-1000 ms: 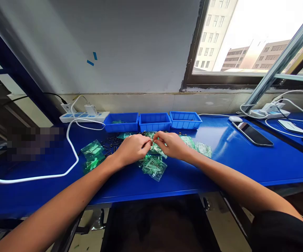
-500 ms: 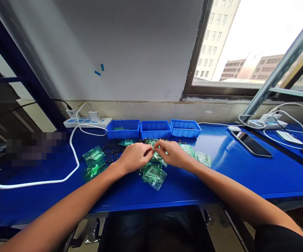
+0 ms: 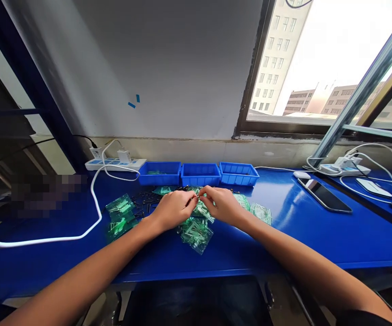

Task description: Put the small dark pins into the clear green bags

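Observation:
My left hand (image 3: 175, 208) and my right hand (image 3: 221, 204) meet fingertip to fingertip over the blue table (image 3: 243, 253). Both are closed in a pinch, and whatever sits between the fingers is too small to name. Under and around them lie clear green plastic packets (image 3: 198, 233) with pale pieces inside. Two more packets (image 3: 119, 208) rest left of my left hand, beside a scatter of small black screw-like parts (image 3: 145, 201). Another packet (image 3: 261, 213) lies right of my right hand.
Three blue bins (image 3: 201, 174) stand in a row behind my hands. A white power strip (image 3: 114, 164) with a thick white cable (image 3: 94, 199) is at the left. On the right are a phone (image 3: 325, 194), a white earbud case (image 3: 302, 174) and another power strip (image 3: 345, 168).
The camera view has tilted up slightly, so the table appears lower. My hands stay pinched together in nearly the same place over the packets.

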The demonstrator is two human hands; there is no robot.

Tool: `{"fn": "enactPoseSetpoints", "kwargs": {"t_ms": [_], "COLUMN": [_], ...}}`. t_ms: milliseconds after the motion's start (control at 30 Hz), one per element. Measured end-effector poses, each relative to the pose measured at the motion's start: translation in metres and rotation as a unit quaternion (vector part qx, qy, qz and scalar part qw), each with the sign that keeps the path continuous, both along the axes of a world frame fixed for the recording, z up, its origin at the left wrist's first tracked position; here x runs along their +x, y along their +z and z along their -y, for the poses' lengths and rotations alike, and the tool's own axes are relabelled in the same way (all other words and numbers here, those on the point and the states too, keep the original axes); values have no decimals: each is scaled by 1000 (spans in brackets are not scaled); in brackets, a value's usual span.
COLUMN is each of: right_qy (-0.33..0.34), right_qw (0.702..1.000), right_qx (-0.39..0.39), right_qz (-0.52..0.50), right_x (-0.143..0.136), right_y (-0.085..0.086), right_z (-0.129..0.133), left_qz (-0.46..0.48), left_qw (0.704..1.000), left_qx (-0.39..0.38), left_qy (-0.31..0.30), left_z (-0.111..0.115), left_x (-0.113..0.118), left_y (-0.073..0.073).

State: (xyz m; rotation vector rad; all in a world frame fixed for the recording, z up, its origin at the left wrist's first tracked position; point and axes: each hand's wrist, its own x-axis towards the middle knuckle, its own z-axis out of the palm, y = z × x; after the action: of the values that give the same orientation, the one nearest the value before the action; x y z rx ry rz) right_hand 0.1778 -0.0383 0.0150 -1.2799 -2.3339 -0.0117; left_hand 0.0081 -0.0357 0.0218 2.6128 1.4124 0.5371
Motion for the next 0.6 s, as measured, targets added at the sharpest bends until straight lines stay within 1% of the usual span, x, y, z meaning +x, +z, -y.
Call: {"fn": "enactPoseSetpoints", "kwargs": {"t_ms": [167,267,400,600], "right_qy": [2,6,-6,-19], "right_qw": [1000,1000,1000,999], "right_qx": [15,7,-10,-10], "right_qz": [5,2,19,43], "right_x": [2,2,0,-2], "right_y": [-1,-2,0,3], "right_z": [-1,-1,-1,1], "left_qz": [11,8,22,61], "left_qw": [1000,1000,1000,996], "left_qx": [-12,-15,-18,-17], "left_qy": [-6,-11,-12,-69], "left_z": [1,1,-1,-7], "left_x": [1,1,0,-2], "left_y": [-2,-4,-6,-12]}}
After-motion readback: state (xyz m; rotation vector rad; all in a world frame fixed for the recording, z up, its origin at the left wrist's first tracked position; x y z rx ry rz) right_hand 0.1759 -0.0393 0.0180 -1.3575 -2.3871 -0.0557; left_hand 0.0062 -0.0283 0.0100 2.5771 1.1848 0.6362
